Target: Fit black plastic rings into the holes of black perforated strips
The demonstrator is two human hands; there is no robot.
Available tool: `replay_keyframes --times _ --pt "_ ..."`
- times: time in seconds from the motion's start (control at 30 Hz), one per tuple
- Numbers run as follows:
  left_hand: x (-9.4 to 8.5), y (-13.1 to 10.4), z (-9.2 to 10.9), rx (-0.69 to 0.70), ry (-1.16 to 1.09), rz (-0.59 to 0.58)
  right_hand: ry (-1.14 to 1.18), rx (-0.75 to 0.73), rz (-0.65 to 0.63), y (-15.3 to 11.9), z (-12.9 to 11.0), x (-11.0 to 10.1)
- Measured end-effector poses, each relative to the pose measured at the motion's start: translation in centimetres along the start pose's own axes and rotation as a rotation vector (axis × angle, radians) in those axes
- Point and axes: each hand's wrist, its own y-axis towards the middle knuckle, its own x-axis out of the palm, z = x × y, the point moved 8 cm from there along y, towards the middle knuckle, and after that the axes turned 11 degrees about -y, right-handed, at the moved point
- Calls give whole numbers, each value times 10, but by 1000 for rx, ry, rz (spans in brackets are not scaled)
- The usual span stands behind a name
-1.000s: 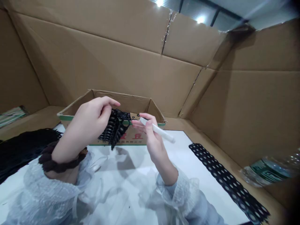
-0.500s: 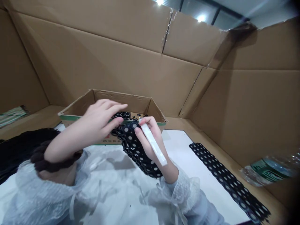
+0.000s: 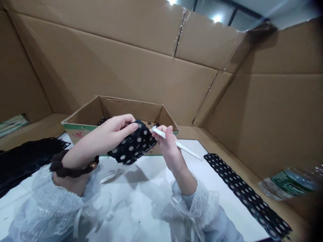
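A black piece with pale dots [image 3: 133, 143] hangs above the white table, in front of the open carton. My left hand [image 3: 117, 129] pinches its upper edge between thumb and fingers. At the right end of the piece, my right hand [image 3: 168, 144] holds a slim white tool [image 3: 183, 147], its tip close to the dotted edge and its long end pointing down to the right. Whether the tip touches the piece cannot be made out.
The open carton [image 3: 82, 127] holds black pieces. A long dotted strip [image 3: 242, 190] lies on the right, near a clear bottle with a green label [image 3: 289, 183]. Black material [image 3: 27, 159] lies on the left. Cardboard walls [image 3: 121, 64] surround the table.
My left hand has closed on the dotted piece, which has swung away from my right wrist to the left. The white tool has tilted closer to level, its long end now further right.
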Motion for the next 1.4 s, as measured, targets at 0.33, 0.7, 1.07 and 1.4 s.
replay_keyframes --times 0.33,0.7,1.07,1.4 --pt "3 0 2 60 75 -52 -288 12 -82 -6 -21 5" --pt "24 -16 23 193 318 -63 -530 -38 42 -2 -11 -3" --pt "-1 -6 9 105 112 -30 -325 -102 -1 7 -29 -14" --pt "2 -10 30 373 394 221 -336 -126 -119 1 -34 -3"
